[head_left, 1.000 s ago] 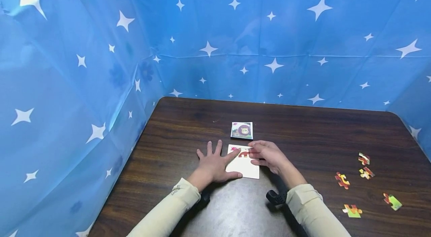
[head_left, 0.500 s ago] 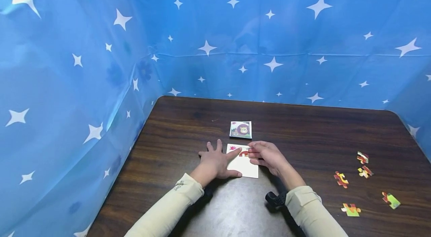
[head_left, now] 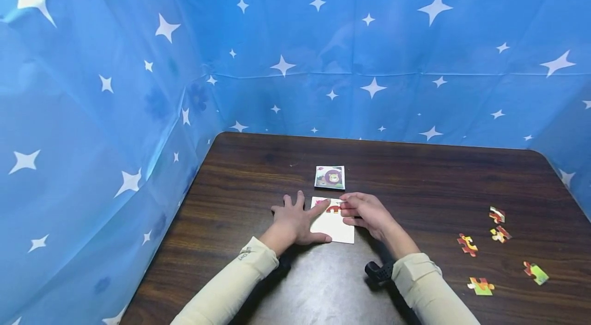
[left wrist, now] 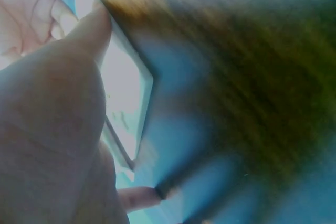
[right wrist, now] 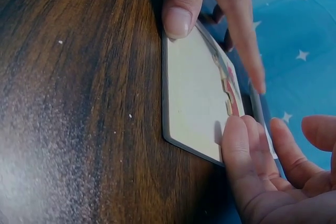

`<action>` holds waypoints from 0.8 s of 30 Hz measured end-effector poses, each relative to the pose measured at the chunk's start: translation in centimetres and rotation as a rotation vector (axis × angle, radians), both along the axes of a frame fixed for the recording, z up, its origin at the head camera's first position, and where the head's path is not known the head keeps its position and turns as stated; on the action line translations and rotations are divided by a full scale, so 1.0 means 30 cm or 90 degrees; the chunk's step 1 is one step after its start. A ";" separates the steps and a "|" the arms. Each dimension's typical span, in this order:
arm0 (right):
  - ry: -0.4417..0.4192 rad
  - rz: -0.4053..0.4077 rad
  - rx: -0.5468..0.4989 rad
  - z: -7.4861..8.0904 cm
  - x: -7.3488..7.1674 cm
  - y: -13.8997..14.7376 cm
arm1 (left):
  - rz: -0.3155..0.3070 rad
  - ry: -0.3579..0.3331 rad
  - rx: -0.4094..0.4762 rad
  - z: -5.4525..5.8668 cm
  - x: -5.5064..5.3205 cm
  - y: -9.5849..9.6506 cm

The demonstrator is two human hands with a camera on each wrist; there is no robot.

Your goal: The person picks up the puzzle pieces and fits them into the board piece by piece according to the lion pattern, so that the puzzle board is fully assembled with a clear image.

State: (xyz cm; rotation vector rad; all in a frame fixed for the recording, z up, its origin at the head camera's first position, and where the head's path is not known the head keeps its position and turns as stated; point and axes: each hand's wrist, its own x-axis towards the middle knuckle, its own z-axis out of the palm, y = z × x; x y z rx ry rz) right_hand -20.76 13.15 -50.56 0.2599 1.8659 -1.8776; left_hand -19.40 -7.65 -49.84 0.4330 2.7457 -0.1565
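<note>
Head view: left hand (head_left: 295,225) presses a white board (head_left: 339,228), fingers spread; right hand (head_left: 371,216), fingers loosely bent, touches its right side.

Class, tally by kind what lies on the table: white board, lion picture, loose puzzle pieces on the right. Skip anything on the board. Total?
White board: 1
Lion picture: 1
Loose pieces: 5
Total: 7
</note>
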 end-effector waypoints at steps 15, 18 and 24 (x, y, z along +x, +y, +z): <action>-0.020 0.000 -0.006 -0.011 0.000 0.009 | 0.000 0.017 0.005 -0.024 0.016 -0.014; -0.016 0.005 -0.007 -0.011 0.002 0.011 | -0.001 0.018 -0.006 -0.025 0.016 -0.014; -0.009 0.024 0.038 0.003 0.001 0.037 | -0.011 0.032 -0.011 -0.019 0.006 -0.011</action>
